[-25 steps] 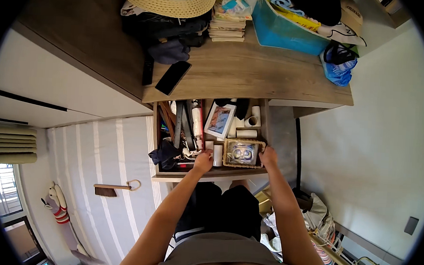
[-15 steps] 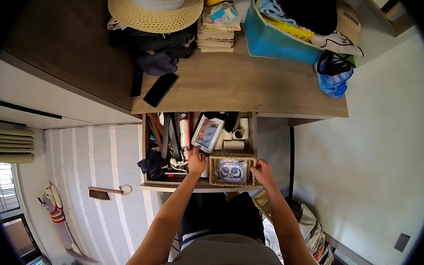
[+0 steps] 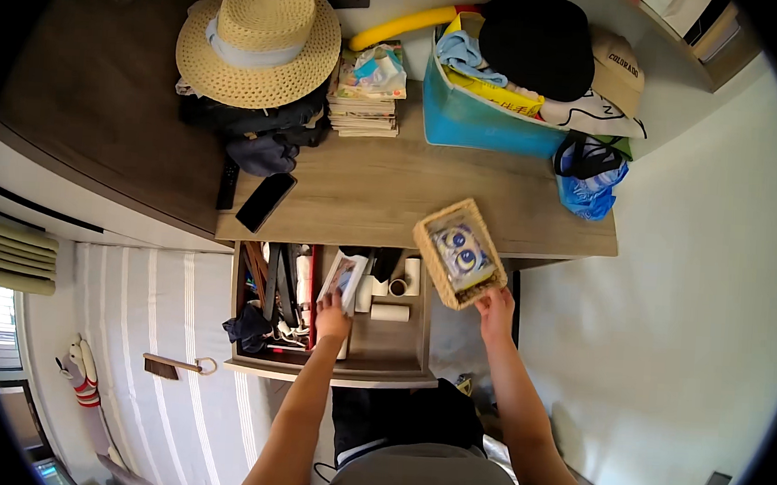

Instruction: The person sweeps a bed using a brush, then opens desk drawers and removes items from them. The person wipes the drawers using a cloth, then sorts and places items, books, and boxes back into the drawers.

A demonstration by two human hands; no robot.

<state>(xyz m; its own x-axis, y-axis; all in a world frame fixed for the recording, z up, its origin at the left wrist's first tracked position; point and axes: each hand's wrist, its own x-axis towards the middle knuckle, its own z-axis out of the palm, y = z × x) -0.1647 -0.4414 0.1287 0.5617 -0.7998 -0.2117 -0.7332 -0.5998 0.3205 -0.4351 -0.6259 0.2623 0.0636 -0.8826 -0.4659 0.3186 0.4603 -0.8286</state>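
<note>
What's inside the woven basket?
A shiny packet with two round blue-and-white shapes lies in the woven basket, which the right hand grips. Whatever is beneath the packet is covered.

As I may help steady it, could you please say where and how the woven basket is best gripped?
Probably by the long left wall of the woven basket, coming from the left: that side looks free, while the right hand holds the near end. The open top and raised rim should let a thumb go inside and fingers outside.
</note>
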